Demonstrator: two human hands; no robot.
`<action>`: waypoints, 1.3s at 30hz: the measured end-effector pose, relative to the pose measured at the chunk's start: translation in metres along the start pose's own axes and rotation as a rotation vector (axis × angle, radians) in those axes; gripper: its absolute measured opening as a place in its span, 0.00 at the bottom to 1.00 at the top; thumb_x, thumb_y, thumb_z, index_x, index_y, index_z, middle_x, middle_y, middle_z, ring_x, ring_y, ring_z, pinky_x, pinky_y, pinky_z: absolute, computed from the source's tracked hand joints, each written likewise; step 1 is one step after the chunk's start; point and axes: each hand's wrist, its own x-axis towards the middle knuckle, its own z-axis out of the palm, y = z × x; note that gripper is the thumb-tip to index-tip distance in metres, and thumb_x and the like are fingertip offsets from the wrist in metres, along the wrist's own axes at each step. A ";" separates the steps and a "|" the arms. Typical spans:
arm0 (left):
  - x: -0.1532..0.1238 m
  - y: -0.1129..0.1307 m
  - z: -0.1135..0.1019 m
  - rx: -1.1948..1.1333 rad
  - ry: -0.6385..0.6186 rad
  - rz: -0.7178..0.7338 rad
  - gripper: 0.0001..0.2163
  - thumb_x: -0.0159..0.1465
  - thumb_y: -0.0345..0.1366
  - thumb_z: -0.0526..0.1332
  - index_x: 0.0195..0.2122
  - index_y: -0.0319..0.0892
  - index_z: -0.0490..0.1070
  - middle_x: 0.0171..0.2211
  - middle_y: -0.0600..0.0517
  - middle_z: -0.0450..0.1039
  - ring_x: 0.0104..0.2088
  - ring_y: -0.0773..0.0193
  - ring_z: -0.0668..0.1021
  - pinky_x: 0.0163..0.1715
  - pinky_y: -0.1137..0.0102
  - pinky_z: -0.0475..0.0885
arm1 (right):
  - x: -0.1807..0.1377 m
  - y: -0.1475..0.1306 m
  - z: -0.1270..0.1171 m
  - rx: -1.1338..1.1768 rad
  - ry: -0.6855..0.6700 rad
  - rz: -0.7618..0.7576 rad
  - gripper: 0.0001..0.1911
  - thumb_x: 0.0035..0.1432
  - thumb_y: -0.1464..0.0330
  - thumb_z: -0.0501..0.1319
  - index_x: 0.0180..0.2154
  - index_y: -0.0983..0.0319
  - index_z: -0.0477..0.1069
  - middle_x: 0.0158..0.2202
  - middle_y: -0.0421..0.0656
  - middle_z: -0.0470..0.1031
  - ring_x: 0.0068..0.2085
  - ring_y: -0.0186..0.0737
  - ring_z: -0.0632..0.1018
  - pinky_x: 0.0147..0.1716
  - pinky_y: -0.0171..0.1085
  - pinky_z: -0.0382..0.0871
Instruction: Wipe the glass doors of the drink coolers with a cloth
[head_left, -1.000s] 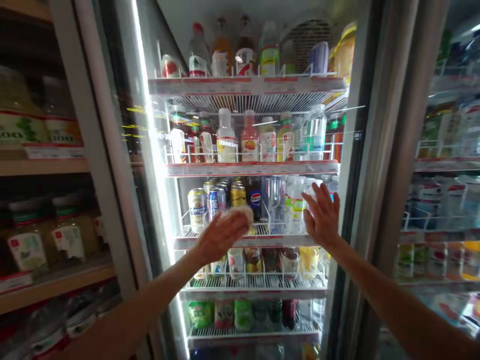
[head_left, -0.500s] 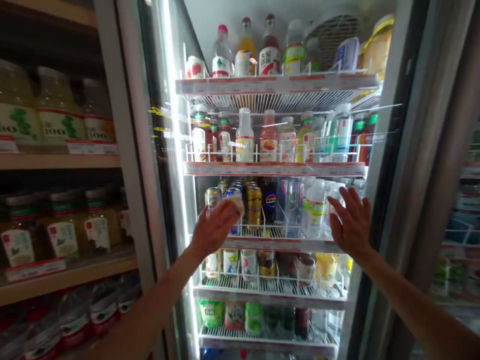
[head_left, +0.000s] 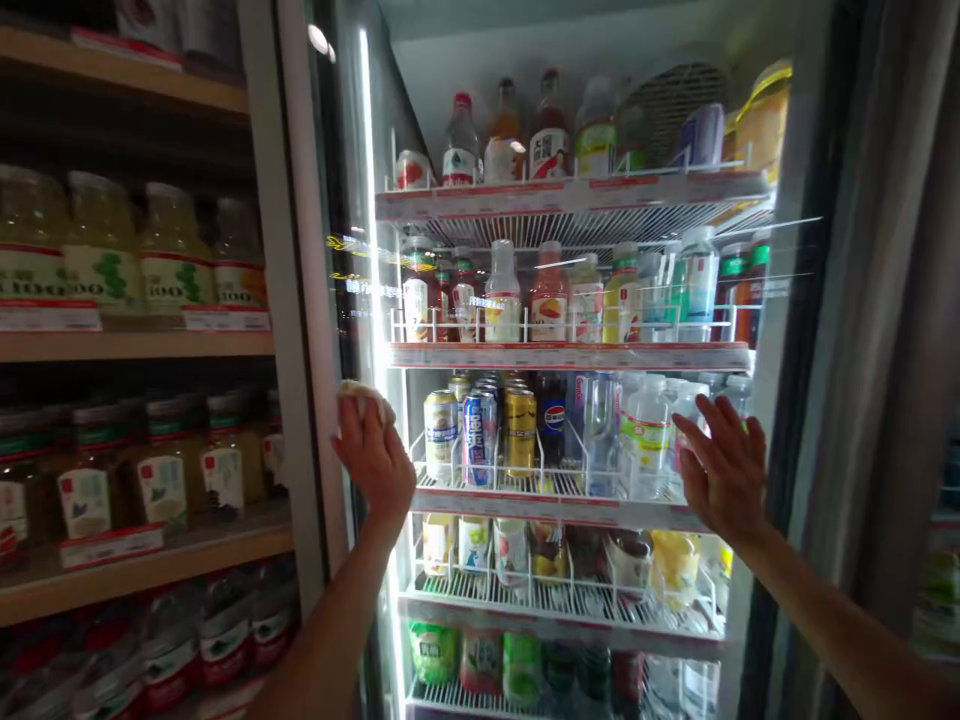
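Observation:
My left hand [head_left: 377, 455] is closed on a pale cloth [head_left: 367, 394], which shows above the fingertips. It is at the left side of a tall drinks fridge's glass door [head_left: 360, 330], close to the bright light strip. My right hand [head_left: 721, 470] is open with its fingers spread, at the right side of the door, in front of clear bottles [head_left: 646, 425]. It holds nothing. Both palms face the glass; I cannot tell how firmly they touch it. Behind the glass, between my hands, stand a blue can [head_left: 478, 438] and a gold can [head_left: 520, 432].
Wire shelves inside the fridge hold bottles and cans; one shelf edge [head_left: 570, 356] carries price labels. On the left, a wooden shelf [head_left: 142, 346] bears juice bottles [head_left: 176, 245]. A grey upright frame [head_left: 289, 300] divides it from the fridge.
My left hand has moved left with the cloth, from before the cans to the door's left side. My right hand stays spread at the right side. The view has shifted slightly.

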 end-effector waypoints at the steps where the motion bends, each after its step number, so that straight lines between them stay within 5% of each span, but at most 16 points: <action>1: 0.000 0.004 0.000 -0.001 0.002 -0.010 0.27 0.64 0.28 0.46 0.64 0.41 0.42 0.66 0.44 0.33 0.66 0.58 0.43 0.62 0.51 0.44 | 0.000 0.000 0.000 -0.002 0.004 -0.004 0.23 0.59 0.71 0.52 0.56 0.56 0.62 0.62 0.46 0.58 0.62 0.49 0.60 0.60 0.53 0.50; 6: 0.001 0.023 0.003 -0.103 -0.141 0.301 0.24 0.64 0.33 0.50 0.62 0.55 0.49 0.62 0.57 0.54 0.61 0.68 0.60 0.62 0.65 0.50 | 0.002 0.000 0.000 0.004 0.022 -0.026 0.24 0.59 0.72 0.53 0.57 0.56 0.60 0.63 0.45 0.57 0.62 0.47 0.60 0.61 0.51 0.49; 12: 0.030 0.014 0.015 -0.025 0.061 -0.043 0.25 0.64 0.29 0.48 0.63 0.41 0.46 0.65 0.42 0.43 0.65 0.56 0.48 0.62 0.53 0.46 | 0.002 0.000 0.000 0.005 0.014 -0.004 0.23 0.60 0.72 0.52 0.57 0.56 0.61 0.62 0.45 0.58 0.62 0.48 0.61 0.61 0.51 0.49; 17: 0.031 0.041 0.023 -0.137 -0.182 0.313 0.24 0.63 0.33 0.51 0.61 0.51 0.52 0.59 0.53 0.61 0.63 0.66 0.57 0.64 0.63 0.45 | 0.003 -0.001 -0.001 0.016 0.027 -0.019 0.26 0.60 0.72 0.53 0.59 0.54 0.58 0.63 0.44 0.57 0.62 0.47 0.60 0.61 0.50 0.48; 22: 0.052 0.031 0.029 -0.022 0.018 -0.152 0.22 0.65 0.33 0.48 0.61 0.45 0.54 0.63 0.44 0.51 0.64 0.58 0.55 0.62 0.53 0.48 | 0.003 -0.002 0.000 0.024 0.029 0.000 0.26 0.60 0.73 0.53 0.59 0.52 0.57 0.63 0.42 0.57 0.62 0.47 0.60 0.61 0.50 0.48; 27: 0.056 0.044 0.034 -0.128 -0.128 0.301 0.22 0.64 0.33 0.50 0.60 0.47 0.55 0.59 0.50 0.61 0.63 0.63 0.57 0.64 0.58 0.45 | 0.003 -0.001 0.000 0.022 0.018 0.001 0.27 0.59 0.73 0.53 0.59 0.52 0.57 0.63 0.42 0.57 0.62 0.47 0.60 0.61 0.50 0.49; 32: 0.071 0.022 0.035 -0.032 0.009 -0.188 0.21 0.65 0.35 0.47 0.60 0.43 0.56 0.63 0.42 0.52 0.63 0.56 0.55 0.62 0.50 0.47 | 0.002 0.000 0.000 0.041 0.034 -0.001 0.27 0.59 0.73 0.53 0.59 0.52 0.57 0.63 0.42 0.57 0.62 0.46 0.60 0.61 0.50 0.49; 34: 0.070 0.030 0.036 -0.052 -0.009 -0.082 0.22 0.65 0.34 0.47 0.61 0.43 0.53 0.63 0.43 0.52 0.64 0.58 0.54 0.62 0.52 0.48 | 0.001 0.000 0.001 0.041 0.035 -0.004 0.27 0.59 0.73 0.54 0.59 0.52 0.58 0.63 0.42 0.57 0.62 0.47 0.60 0.61 0.50 0.49; 37: 0.069 0.044 0.038 -0.121 -0.126 0.323 0.23 0.64 0.33 0.49 0.61 0.48 0.53 0.60 0.50 0.59 0.63 0.63 0.56 0.64 0.59 0.45 | 0.001 0.000 0.001 0.048 0.030 -0.010 0.27 0.59 0.73 0.54 0.59 0.53 0.58 0.63 0.42 0.57 0.62 0.47 0.60 0.61 0.50 0.49; 39: 0.075 0.039 0.037 -0.121 -0.161 0.286 0.22 0.64 0.33 0.48 0.60 0.48 0.55 0.60 0.50 0.59 0.62 0.63 0.58 0.64 0.57 0.43 | 0.001 0.000 0.000 0.052 0.032 -0.012 0.26 0.59 0.73 0.54 0.59 0.53 0.59 0.63 0.42 0.57 0.62 0.48 0.60 0.61 0.51 0.49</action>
